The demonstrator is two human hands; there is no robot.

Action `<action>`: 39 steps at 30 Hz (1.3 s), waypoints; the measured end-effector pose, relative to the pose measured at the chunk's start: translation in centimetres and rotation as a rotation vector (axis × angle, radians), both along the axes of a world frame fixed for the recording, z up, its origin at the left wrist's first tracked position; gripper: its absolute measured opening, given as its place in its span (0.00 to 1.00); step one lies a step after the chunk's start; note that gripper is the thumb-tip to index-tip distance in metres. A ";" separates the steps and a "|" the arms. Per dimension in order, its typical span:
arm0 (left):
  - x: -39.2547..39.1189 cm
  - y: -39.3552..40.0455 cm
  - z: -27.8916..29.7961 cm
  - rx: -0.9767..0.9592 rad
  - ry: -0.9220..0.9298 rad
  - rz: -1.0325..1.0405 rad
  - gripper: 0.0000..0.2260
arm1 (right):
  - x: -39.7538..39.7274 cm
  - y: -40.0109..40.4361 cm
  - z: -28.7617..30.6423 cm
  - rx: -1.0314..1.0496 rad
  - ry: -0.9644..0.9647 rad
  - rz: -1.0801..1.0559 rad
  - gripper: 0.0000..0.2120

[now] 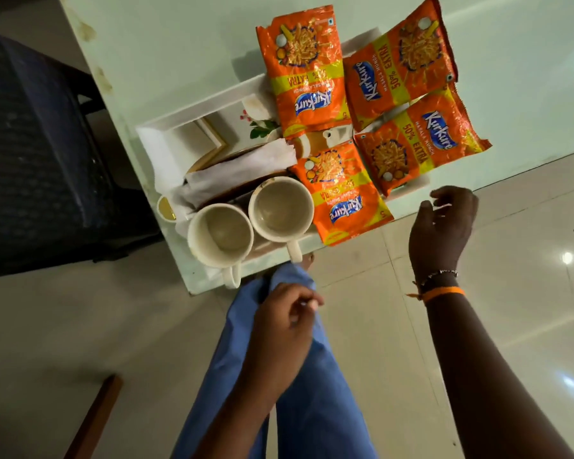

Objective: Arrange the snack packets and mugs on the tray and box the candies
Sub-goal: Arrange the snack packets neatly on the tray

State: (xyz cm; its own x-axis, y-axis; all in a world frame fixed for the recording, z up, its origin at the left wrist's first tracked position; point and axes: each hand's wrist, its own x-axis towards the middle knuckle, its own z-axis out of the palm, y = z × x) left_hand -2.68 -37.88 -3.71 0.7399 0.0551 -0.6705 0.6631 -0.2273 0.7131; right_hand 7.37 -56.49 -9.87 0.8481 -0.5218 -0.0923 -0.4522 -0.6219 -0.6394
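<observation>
Covering much of the tray (166,119), four packets (307,66) hide it; both hands (441,223) hang empty, fingers loosely curled.

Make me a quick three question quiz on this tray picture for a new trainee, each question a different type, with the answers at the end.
1. How many orange snack packets lie on the white tray?
2. True or false: the two mugs stand upright, side by side, and look empty.
3. Which hand is nearer the packets? A) the left hand B) the right hand

Key
1. Four.
2. True; both openings face up, and their handles point toward the person.
3. B; it hovers just off the table edge, fingers curled, holding nothing visible, while the left hand sits low over the blue trouser leg.
</observation>
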 end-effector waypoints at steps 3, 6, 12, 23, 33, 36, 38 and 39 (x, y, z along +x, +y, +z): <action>-2.7 2.0 -2.4 -0.156 0.359 0.426 0.12 | -0.3 0.2 -1.3 0.216 0.071 -0.223 0.11; -3.0 4.7 -4.7 -0.218 0.407 0.837 0.10 | 0.4 -0.2 -2.7 0.362 0.143 -0.293 0.16; -2.4 7.4 -6.5 -0.282 0.252 0.857 0.12 | 2.7 -1.1 -3.3 0.527 0.090 -0.364 0.18; 1.9 8.9 -7.5 -0.126 0.270 0.859 0.16 | 4.9 -2.1 -2.7 0.754 0.204 -0.330 0.19; 3.0 7.9 -7.4 0.066 0.212 0.774 0.14 | 6.1 -3.9 -3.1 0.827 0.193 -0.348 0.20; 5.0 6.7 -7.3 0.071 0.194 0.750 0.15 | 7.7 -5.2 -2.9 0.838 0.177 -0.351 0.20; 7.2 5.3 -7.2 0.062 0.181 0.720 0.14 | 9.4 -6.7 -2.7 0.851 0.156 -0.354 0.20; 8.4 4.4 -7.2 0.056 0.169 0.717 0.14 | 10.5 -7.6 -2.5 0.854 0.147 -0.355 0.20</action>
State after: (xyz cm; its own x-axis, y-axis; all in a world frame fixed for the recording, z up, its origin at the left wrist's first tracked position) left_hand 5.73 -33.49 -10.86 0.3959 0.5238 -0.7543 0.7625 0.2702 0.5879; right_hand 17.86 -64.12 -12.35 0.6014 -0.4541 -0.6573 -0.6383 0.2218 -0.7372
